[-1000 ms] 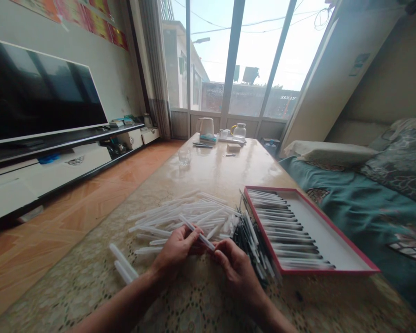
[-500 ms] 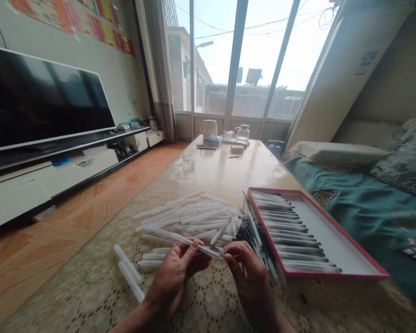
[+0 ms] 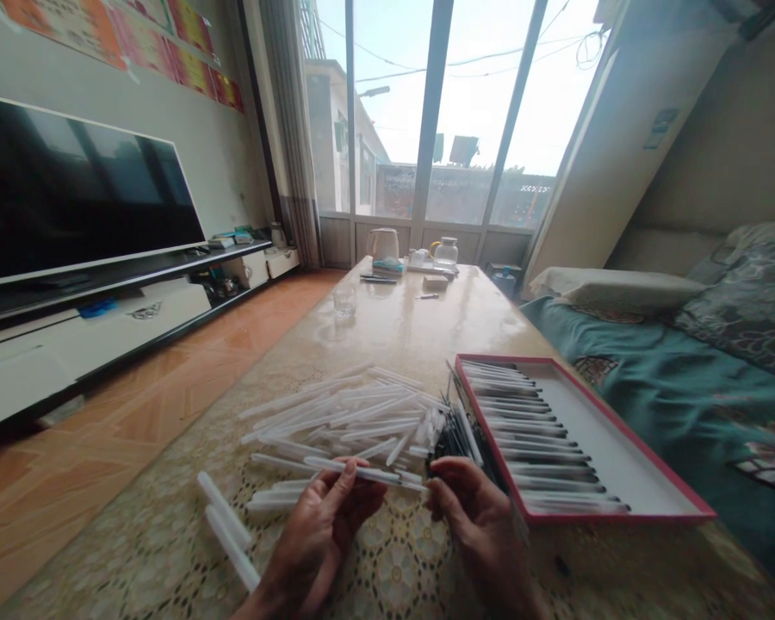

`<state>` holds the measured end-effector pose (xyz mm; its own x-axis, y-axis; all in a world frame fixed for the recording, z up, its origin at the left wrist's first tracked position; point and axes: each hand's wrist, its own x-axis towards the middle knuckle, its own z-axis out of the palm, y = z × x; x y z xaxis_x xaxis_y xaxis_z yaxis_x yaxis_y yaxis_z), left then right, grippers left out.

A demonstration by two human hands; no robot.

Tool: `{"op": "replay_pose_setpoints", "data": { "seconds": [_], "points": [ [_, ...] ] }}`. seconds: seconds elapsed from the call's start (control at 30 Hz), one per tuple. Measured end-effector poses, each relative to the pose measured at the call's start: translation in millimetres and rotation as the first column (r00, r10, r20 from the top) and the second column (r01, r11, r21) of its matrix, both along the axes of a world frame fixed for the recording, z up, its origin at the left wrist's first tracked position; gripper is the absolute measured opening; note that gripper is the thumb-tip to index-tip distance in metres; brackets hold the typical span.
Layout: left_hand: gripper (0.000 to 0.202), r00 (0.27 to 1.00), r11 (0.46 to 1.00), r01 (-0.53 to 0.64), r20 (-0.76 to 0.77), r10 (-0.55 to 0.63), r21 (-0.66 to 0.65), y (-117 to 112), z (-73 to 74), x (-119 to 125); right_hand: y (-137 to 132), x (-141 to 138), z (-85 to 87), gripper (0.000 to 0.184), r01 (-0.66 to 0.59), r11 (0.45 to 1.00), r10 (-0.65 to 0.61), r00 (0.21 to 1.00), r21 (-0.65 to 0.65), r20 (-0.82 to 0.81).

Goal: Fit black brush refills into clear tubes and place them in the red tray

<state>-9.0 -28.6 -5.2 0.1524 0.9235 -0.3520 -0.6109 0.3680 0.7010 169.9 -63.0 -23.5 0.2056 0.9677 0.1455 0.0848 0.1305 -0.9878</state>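
Note:
My left hand (image 3: 326, 521) is closed around a white translucent pen barrel (image 3: 365, 472), thumb on top, its far end pointing right. My right hand (image 3: 468, 508) pinches the end of a short, slim clear piece (image 3: 412, 482) lined up with the barrel's right end; whether the two are joined I cannot tell. Just beyond the hands lies a pile of white pen barrels (image 3: 336, 409). Small clear pieces (image 3: 431, 426) and thin black pen refills (image 3: 453, 435) lie between that pile and a red-rimmed box (image 3: 646, 448), which holds a row of pens (image 3: 536, 439) with dark ends.
Two loose white tubes (image 3: 229, 538) lie left of my left hand on the patterned tablecloth (image 3: 393, 560). Farther along the table stand a drinking glass (image 3: 344, 303), a kettle (image 3: 383, 244) and a glass jug (image 3: 447, 251). A sofa (image 3: 626, 370) borders the right side.
The slim clear piece now shows between the barrel's end and my right fingers, which have moved slightly right and down. The barrel lies more level. The whole view has shifted a little.

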Motion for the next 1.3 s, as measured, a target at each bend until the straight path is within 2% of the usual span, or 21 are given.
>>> {"op": "replay_pose_setpoints", "data": {
  "seconds": [0.13,0.2,0.33,0.5,0.8,1.03,1.17,1.23,1.3],
  "points": [
    [0.010,0.992,0.993,-0.093,0.078,0.098,-0.072,-1.4,-0.1,-2.5,-2.9,0.0,2.3,0.028,0.066,0.998,-0.067,0.998,0.022,0.021],
    [0.012,0.985,0.989,-0.093,0.135,0.109,-0.118,-2.5,-0.1,-1.5,-4.8,-2.0,3.9,0.025,0.066,0.997,-0.068,0.997,0.035,0.047],
    [0.011,0.984,0.987,-0.063,0.154,0.086,-0.150,-6.3,0.1,2.5,-7.4,-8.6,7.6,0.021,0.059,0.993,-0.068,0.994,0.103,0.086],
    [0.007,0.999,0.998,0.009,0.051,-0.006,-0.065,-9.8,-0.4,2.6,-8.9,-14.9,12.8,0.011,-0.013,0.987,-0.018,0.980,0.158,0.196],
    [0.008,0.995,0.996,0.089,0.040,-0.088,-0.026,-9.9,-2.3,4.2,-6.2,-18.7,10.3,0.008,-0.107,0.989,0.084,0.974,0.102,0.208],
    [0.008,0.994,0.995,0.103,0.027,-0.103,-0.002,-10.2,0.3,4.0,-6.7,-21.0,8.9,0.010,-0.109,0.991,0.097,0.985,0.078,0.143],
    [0.008,0.990,0.990,0.140,0.015,-0.140,0.007,-10.8,-0.6,3.0,-6.7,-20.1,4.2,0.017,-0.108,0.994,0.104,0.987,0.021,0.121],
    [0.008,0.988,0.988,0.153,0.018,-0.153,0.015,-11.7,-2.0,2.4,-6.4,-18.9,1.5,0.023,-0.110,0.994,0.113,0.982,-0.023,0.149],
    [0.009,0.986,0.986,0.165,0.014,-0.166,0.022,-12.5,-3.6,1.9,-6.0,-17.2,-0.3,0.029,-0.108,0.994,0.112,0.963,-0.029,0.244]
  ]
}}
